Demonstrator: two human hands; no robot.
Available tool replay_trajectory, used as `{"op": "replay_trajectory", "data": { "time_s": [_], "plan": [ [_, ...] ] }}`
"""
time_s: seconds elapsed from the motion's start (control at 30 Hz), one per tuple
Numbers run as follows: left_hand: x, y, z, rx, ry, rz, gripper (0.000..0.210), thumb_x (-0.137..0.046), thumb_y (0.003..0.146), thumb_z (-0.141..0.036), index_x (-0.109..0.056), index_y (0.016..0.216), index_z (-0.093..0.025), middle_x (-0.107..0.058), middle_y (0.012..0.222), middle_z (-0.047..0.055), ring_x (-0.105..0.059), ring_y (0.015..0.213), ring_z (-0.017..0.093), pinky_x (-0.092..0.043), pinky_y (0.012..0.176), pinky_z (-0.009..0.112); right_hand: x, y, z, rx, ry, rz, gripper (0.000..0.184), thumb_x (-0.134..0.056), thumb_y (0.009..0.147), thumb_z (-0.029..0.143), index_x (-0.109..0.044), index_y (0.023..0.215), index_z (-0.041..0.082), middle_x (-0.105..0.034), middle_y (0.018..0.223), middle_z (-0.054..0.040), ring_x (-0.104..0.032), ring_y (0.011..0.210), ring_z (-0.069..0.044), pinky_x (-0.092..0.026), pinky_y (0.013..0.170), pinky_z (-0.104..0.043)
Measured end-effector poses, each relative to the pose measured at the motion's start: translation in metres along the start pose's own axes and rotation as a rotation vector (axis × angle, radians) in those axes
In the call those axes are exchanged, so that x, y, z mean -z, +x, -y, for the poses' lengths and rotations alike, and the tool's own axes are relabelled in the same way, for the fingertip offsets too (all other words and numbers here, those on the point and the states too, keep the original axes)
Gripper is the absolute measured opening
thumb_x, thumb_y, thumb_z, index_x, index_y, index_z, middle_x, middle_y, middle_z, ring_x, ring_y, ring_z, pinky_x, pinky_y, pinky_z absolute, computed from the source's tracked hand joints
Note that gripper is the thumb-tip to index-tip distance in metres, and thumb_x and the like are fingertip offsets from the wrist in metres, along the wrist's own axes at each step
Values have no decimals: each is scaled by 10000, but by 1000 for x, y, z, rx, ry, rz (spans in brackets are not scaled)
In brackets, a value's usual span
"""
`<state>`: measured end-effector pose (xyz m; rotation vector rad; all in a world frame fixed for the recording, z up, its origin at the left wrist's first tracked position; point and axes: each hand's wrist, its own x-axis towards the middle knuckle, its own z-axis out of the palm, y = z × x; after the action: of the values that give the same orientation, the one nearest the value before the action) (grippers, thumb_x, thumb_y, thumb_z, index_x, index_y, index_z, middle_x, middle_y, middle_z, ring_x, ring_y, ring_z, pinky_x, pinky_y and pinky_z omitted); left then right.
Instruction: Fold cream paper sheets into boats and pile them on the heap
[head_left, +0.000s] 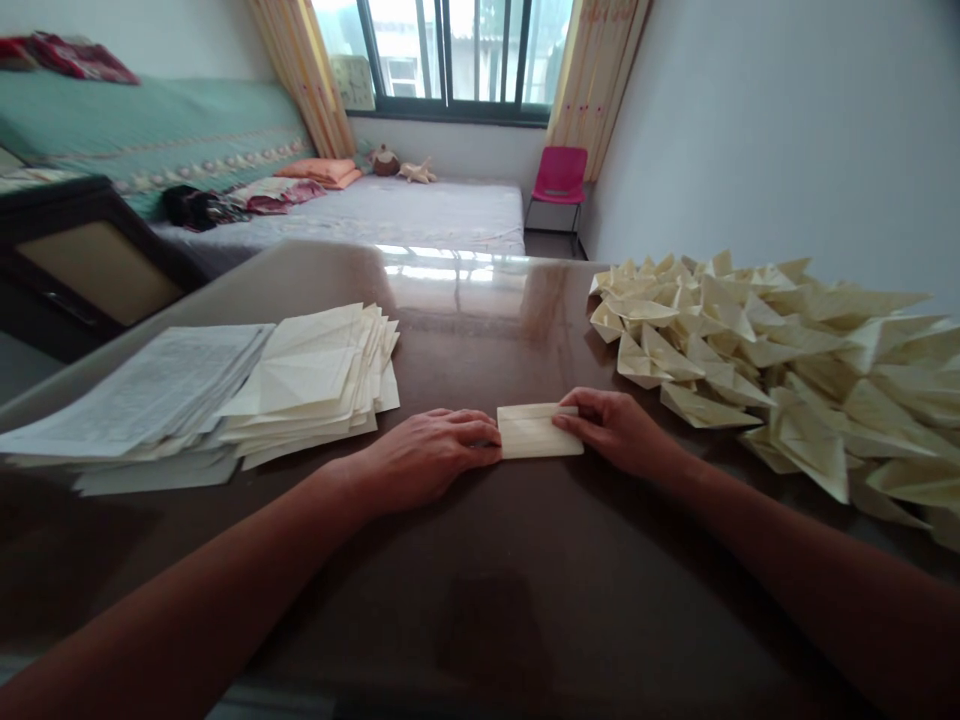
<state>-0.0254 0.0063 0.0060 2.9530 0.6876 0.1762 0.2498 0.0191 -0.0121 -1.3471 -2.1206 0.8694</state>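
A small cream sheet of paper point(529, 432), folded into a flat rectangle, lies on the glossy brown table point(480, 560) in front of me. My left hand point(427, 450) is closed at its left edge, fingers together and bent over that end with the thumb close below. At the right end, my right hand point(611, 425) pinches the paper between thumb and index finger. A crease line runs along the upper part of the rectangle. The undersides of my fingers are hidden.
To the left lie a stack of printed sheets point(157, 390) and a stack of creased cream sheets point(300, 365). Many folded paper boats point(720, 350) are heaped on the right by the wall. Beyond the table are a bed point(442, 215) and a pink chair point(561, 178).
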Motion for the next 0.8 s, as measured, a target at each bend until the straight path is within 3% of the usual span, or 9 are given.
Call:
{"op": "replay_trajectory", "data": {
  "time_s": [0.1, 0.27, 0.6, 0.7, 0.8],
  "plan": [
    [0, -1, 0, 24, -1, -17, 291, -428, 952, -227, -618, 1167, -270, -605, 1219, 21, -511, 1168, 189, -422, 984, 308, -5, 3, 3, -15, -171, -88, 235, -529, 860, 389, -620, 809, 179, -566, 621, 24, -460, 551, -107, -323, 534, -226],
    [1, -2, -1, 81, 27, -10, 284, -421, 963, -271, -626, 1159, -266, -601, 1083, 48, -553, 974, 175, -461, 867, 302, -11, 7, 1, 12, -329, -127, 181, -528, 853, 353, -584, 781, 196, -565, 615, 29, -465, 537, -106, -310, 543, -227],
    [-1, -3, -3, 112, 109, -47, 257, -440, 950, -269, -631, 1121, -262, -610, 996, 41, -563, 882, 168, -474, 763, 292, -14, 9, -3, 6, -385, -118, 163, -540, 835, 345, -561, 759, 203, -569, 625, 28, -462, 540, -107, -288, 539, -226],
    [-4, 0, -7, 189, 103, -176, 278, -413, 951, -241, -624, 1132, -245, -632, 1067, 40, -575, 970, 173, -483, 802, 291, -15, 9, -4, 7, -395, -122, 173, -536, 838, 356, -558, 758, 204, -565, 626, 29, -457, 539, -107, -277, 535, -228],
    [-14, 7, -13, 180, 82, -269, 370, -392, 965, -286, -507, 1303, -190, -537, 1336, 63, -435, 1271, 203, -392, 1032, 333, -16, 9, -3, 26, -394, -123, 191, -522, 851, 362, -546, 750, 202, -556, 625, 27, -451, 540, -106, -273, 535, -230]
  ]
}}
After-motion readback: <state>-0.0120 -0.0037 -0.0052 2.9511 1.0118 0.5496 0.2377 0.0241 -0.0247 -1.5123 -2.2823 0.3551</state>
